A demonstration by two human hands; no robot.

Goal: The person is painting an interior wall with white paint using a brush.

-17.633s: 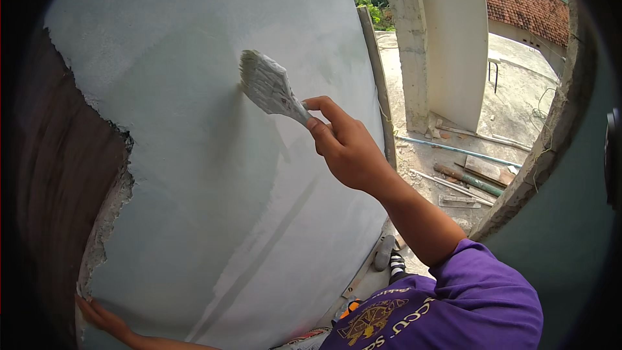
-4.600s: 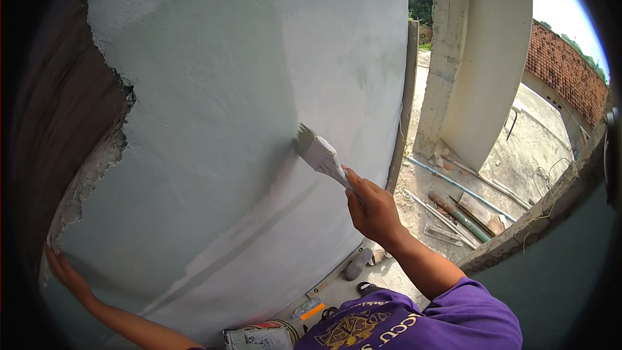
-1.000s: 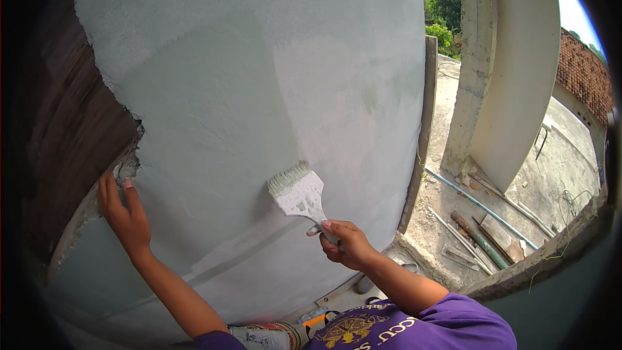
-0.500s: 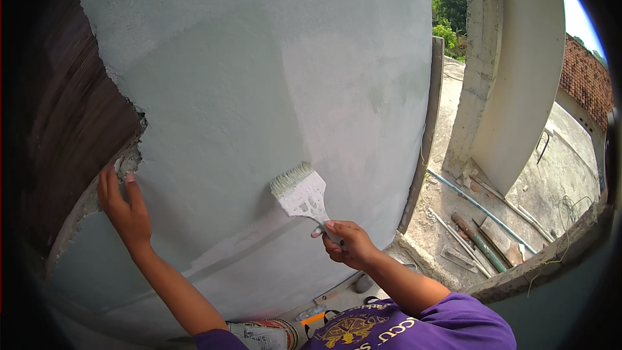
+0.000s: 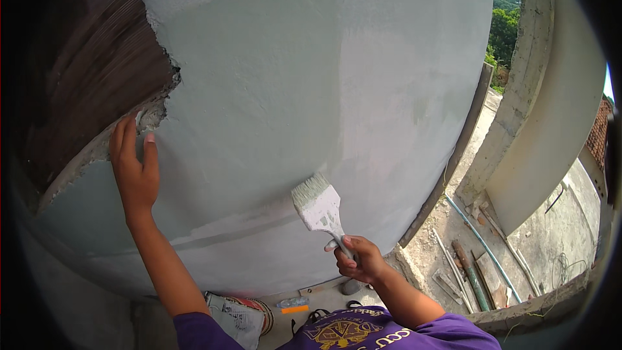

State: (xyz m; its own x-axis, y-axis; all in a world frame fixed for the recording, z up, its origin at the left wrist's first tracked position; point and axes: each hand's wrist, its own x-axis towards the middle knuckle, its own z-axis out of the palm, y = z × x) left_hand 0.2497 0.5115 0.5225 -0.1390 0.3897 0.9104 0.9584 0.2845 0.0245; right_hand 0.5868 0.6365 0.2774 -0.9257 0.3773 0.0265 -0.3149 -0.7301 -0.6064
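My right hand [image 5: 360,258] grips the handle of a wide, paint-smeared white paintbrush [image 5: 321,210]. Its pale bristles point up and to the left, close to the wall [image 5: 259,84]; whether they touch it I cannot tell. Darker grey-green areas lie beside paler grey-white ones on that wall. At the left, my left hand [image 5: 136,175] rests on the rough broken edge [image 5: 150,115] of the wall, its fingers stretched out and the thumb apart. Beyond that edge is a dark brown streaked surface [image 5: 97,58].
Below the wall are a paint-stained bucket [image 5: 259,311], a clear plastic bottle [image 5: 293,301] and an orange item [image 5: 295,310]. To the right, pipes [image 5: 472,275] and rods lie on a concrete ledge beside a pillar [image 5: 518,91]. A low concrete edge [image 5: 544,304] runs along the lower right.
The view has shifted, so the wall and ledge appear farther right. The brush stays in my right hand, and my left hand is still at the broken edge.
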